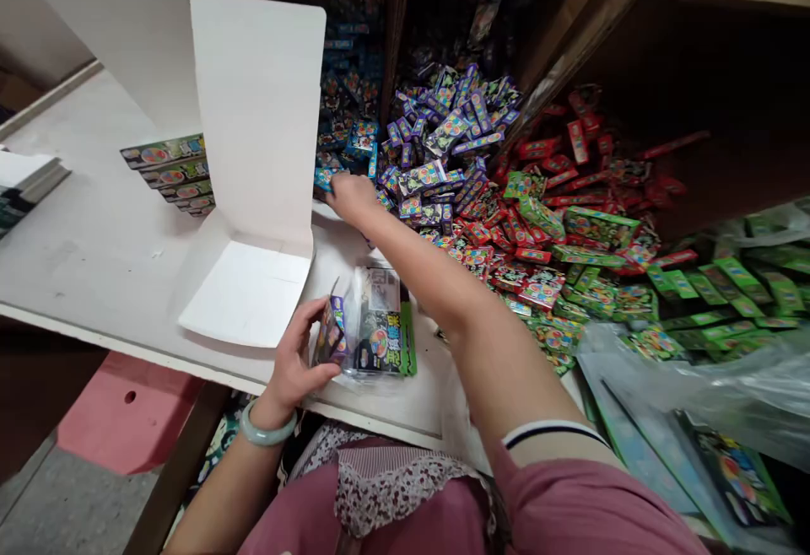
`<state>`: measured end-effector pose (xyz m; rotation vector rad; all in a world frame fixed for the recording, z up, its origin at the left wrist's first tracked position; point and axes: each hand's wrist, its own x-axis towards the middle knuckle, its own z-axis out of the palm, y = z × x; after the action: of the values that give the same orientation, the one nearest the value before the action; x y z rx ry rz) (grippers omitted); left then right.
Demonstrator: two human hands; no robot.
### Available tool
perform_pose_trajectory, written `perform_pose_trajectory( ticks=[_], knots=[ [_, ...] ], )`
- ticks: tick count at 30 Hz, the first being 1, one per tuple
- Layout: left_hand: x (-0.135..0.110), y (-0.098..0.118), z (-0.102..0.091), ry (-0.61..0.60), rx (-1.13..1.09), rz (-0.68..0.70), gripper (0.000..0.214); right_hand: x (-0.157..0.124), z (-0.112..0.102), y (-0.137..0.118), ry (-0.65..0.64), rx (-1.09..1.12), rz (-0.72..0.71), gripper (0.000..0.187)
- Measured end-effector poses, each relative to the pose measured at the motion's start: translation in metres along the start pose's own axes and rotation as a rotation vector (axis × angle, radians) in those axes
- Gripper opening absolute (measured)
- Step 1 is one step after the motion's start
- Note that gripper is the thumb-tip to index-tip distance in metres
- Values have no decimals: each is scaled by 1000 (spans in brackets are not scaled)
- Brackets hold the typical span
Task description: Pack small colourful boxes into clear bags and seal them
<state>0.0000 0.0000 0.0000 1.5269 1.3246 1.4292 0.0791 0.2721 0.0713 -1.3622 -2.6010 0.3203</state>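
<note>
My left hand, with a pale bangle at its wrist, grips small purple candy-style boxes on edge between thumb and fingers. Right beside them lie a clear plastic bag and a flat black printed pack with a green edge. My right hand is stretched out to the left edge of the heap, its fingers closed at a small blue box. The fingertips are partly hidden. Behind it rises a pile of blue boxes, next to a heap of purple boxes.
An open white carton stands left of my hands, with printed display cards behind it. Red boxes and green boxes are heaped to the right, between brown dividers. Plastic bags lie at lower right; a pink stool is below.
</note>
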Motion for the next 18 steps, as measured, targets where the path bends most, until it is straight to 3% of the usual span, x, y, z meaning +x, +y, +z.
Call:
perform_pose_trajectory(
  ticks=[3,7,10,13,16,18],
  knots=[
    [1,0,-5,20,11,-4,86,-51,-15,27,29,362,142,26],
    [2,-2,-8,48,45,36,84,-136,-24,60,-85,931,334,21],
    [3,-2,-9,36,93,70,79,-190,-22,77,-111,1060,380,24],
    [4,3,-8,28,141,108,75,-225,-21,82,-17,915,339,24],
    [6,10,-6,30,198,126,73,-244,-21,77,132,485,178,16],
    [7,15,-3,39,220,131,71,-250,-20,69,135,202,54,13]
  ],
)
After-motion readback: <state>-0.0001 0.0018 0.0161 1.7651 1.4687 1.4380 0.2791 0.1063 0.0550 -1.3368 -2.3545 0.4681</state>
